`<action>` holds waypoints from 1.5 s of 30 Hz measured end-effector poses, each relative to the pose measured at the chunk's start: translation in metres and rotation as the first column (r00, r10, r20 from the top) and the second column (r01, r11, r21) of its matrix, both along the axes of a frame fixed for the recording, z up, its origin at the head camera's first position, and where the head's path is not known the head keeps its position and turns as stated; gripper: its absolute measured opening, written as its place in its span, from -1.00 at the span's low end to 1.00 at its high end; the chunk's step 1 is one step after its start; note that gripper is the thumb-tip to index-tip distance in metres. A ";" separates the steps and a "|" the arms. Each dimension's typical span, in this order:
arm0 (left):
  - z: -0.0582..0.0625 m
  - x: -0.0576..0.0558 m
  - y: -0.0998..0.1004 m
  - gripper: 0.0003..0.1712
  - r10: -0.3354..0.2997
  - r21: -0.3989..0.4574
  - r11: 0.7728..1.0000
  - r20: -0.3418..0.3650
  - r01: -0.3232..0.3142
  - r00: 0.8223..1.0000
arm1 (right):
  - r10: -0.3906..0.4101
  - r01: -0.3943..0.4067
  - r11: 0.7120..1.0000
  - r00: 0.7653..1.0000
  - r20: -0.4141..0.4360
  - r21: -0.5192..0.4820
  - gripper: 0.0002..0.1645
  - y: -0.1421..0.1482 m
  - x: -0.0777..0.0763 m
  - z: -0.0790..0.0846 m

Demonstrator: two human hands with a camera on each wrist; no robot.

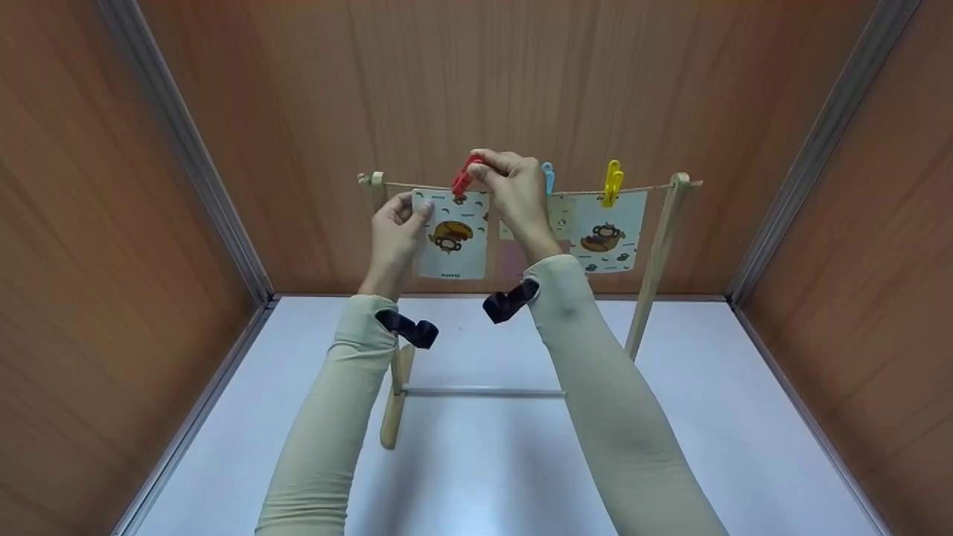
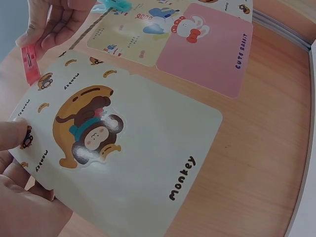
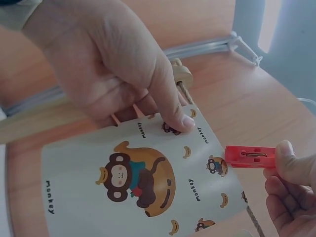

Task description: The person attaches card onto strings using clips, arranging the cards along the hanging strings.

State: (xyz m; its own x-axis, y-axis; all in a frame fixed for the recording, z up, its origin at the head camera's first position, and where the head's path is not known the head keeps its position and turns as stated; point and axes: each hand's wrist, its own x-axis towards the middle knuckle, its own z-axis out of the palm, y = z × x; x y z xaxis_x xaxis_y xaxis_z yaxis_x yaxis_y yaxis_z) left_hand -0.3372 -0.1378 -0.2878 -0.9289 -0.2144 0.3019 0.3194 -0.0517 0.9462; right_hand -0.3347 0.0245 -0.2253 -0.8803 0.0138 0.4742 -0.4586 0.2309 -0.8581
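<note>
My left hand [image 1: 393, 237] pinches the left edge of a white card with a monkey on a banana [image 1: 450, 257], thumb on the front. The card's top edge lies along the twine [image 3: 256, 222], its picture upside down in the head view. Between thumb and fingers of my right hand [image 1: 521, 197] is a red clothespin [image 1: 463, 176]. Its tip reaches the card's top edge in both the left wrist view and the right wrist view. Farther right hang a yellow and pink card marked "cute rabbit" [image 2: 207, 59] and another monkey card [image 1: 625, 253].
A blue clothespin [image 1: 549, 177] and a yellow clothespin [image 1: 613, 184] sit on the line. The twine runs between two wooden posts [image 1: 651, 275], joined low by a pale rod [image 1: 484, 391]. Wood-grain panels [image 1: 476, 89] with metal edges surround the white tabletop [image 1: 476, 469].
</note>
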 end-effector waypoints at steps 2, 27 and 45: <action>0.000 0.000 0.000 -0.72 -0.002 0.003 1.000 0.004 0.002 1.000 | 0.001 -0.001 1.000 1.000 0.001 0.004 -0.65 -0.001 0.000 0.000; 0.001 -0.001 0.004 -0.77 0.008 0.001 1.000 0.014 -0.008 1.000 | 0.024 -0.026 0.998 0.999 0.038 0.057 -0.67 -0.003 -0.004 -0.003; -0.004 0.002 0.005 -0.67 -0.013 -0.036 0.999 0.073 0.015 0.997 | 0.021 -0.020 0.968 1.000 -0.002 0.249 -0.60 -0.004 0.001 -0.007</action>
State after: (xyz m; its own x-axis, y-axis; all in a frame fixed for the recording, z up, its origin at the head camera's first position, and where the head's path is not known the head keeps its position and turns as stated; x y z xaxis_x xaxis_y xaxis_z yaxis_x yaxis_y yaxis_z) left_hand -0.3353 -0.1328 -0.2917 -0.9517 -0.1911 0.2404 0.2487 -0.0202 0.9684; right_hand -0.3334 0.0204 -0.2322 -0.8771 -0.1232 0.4643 -0.4691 0.4276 -0.7727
